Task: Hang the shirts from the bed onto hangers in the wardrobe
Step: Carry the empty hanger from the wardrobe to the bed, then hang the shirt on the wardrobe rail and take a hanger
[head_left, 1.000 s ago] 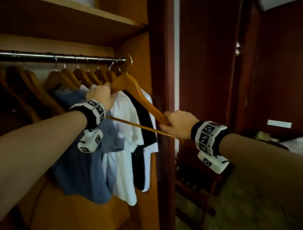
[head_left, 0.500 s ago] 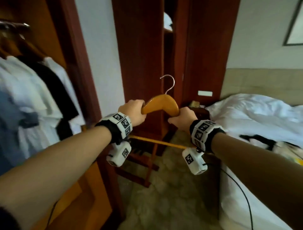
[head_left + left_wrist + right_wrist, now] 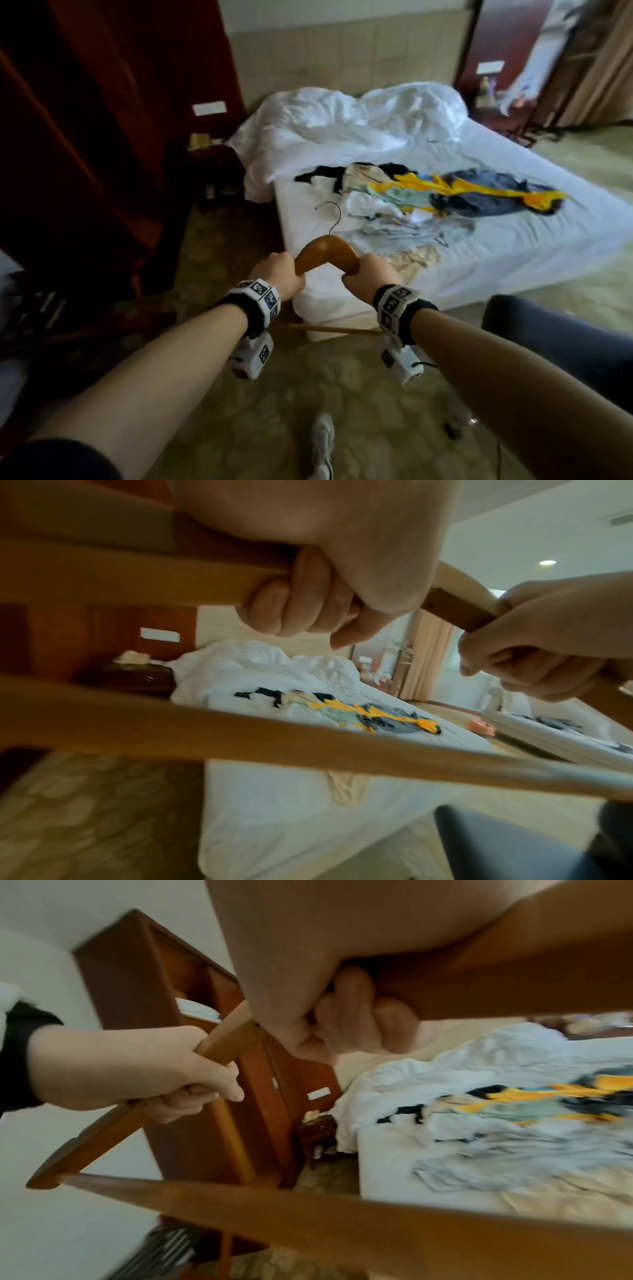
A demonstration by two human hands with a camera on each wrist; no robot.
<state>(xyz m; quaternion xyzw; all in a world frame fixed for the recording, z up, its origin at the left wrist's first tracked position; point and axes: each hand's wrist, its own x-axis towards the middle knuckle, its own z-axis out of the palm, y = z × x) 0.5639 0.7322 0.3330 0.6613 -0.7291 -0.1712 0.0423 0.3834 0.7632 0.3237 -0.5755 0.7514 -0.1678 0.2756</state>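
now over the rumpled bed (image 3: 513,260), curved wooden hanger (image 3: 327,251) in left hand (image 3: 279,275) and right hand (image 3: 368,277) grasps

Soft daylight from the far right, dim dark left side, motion blur and wide-angle warping throughout.

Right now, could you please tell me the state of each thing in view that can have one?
Wooden hanger: bare, off the rail, held upright, hook on top.
Left hand: grips the hanger's left shoulder.
Right hand: grips the hanger's right shoulder.
Shirts: loose pile on the bed, not yet hung.
Duvet: crumpled at the head of the bed.
Bed: unmade.
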